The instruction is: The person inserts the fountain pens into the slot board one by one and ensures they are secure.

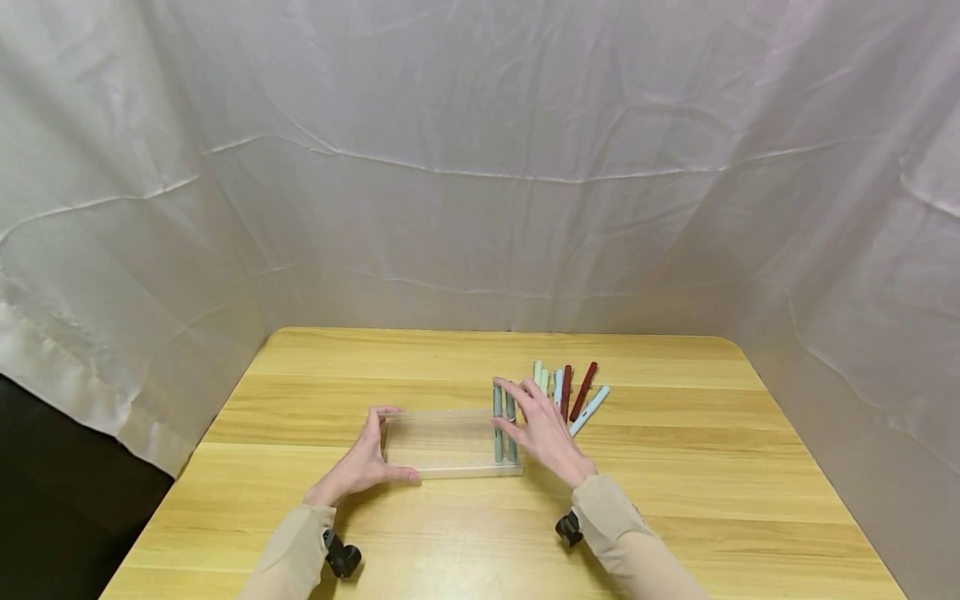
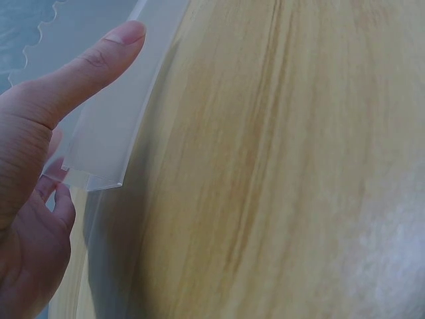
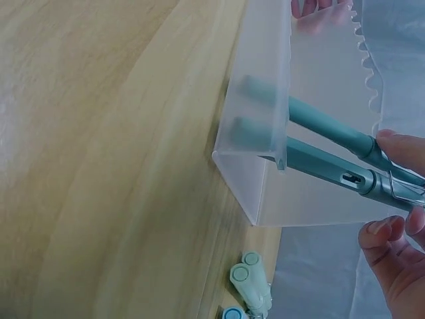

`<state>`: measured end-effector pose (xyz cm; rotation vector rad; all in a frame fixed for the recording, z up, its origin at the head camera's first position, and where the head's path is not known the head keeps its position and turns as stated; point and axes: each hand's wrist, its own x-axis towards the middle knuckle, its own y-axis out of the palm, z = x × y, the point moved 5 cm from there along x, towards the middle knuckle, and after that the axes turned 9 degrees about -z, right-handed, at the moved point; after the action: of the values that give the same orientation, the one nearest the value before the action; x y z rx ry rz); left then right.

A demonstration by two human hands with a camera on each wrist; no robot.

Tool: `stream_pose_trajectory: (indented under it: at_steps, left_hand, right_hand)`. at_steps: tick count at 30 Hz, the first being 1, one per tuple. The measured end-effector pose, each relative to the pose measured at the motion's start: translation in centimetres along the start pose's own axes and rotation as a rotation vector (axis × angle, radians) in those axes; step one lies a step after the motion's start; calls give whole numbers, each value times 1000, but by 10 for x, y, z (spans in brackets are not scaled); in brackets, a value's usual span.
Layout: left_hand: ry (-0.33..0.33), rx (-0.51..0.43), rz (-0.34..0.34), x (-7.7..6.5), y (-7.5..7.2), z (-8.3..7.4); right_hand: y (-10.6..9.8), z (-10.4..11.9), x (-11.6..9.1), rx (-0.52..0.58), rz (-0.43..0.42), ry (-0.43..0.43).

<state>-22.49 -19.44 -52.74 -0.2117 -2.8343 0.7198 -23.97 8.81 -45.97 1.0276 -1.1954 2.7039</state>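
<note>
A clear, frosted plastic pen stand (image 1: 468,472) with a scalloped edge rests on the wooden table. My left hand (image 1: 360,463) grips its left end, the thumb (image 2: 99,63) along the front wall and other fingers behind. At the right end, two teal capped pens lie side by side: a left pen (image 1: 498,446) and a right pen (image 1: 512,450). Their lower ends sit behind the stand's front lip (image 3: 259,100). My right hand (image 1: 549,437) pinches at the capped ends, its fingers (image 3: 382,239) close around both; which pen takes the grip is partly hidden.
Right of the stand lie several loose pens: pale green pens (image 3: 249,282), dark red pens (image 1: 583,392) and light blue pens (image 1: 590,410). White cloth (image 1: 480,233) hangs behind and beside the table (image 1: 712,500). Black wrist cameras (image 1: 342,554) sit at both cuffs.
</note>
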Motion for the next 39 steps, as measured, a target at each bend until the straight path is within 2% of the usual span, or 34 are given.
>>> stream_pose_trajectory:
  at_steps: [5,15,22,30,39]
  left_hand:
    - [-6,-1,-2,0,0,0]
    - [-19,2,-6,0,-1,-1]
    - [-13,4,-6,-1,-1,0]
    - [-9,4,-7,-1,-1,1]
    - [-8,11,-8,-1,-1,0]
  right_hand:
    - [0,-2,-2,18,-17,-9]
    - [-5,-8,-11,78,-52,52]
    - [-7,-14,-17,180,-100,88]
    - [-9,-29,-28,321,-139,201]
    - [-13,-56,-42,414,-164,401]
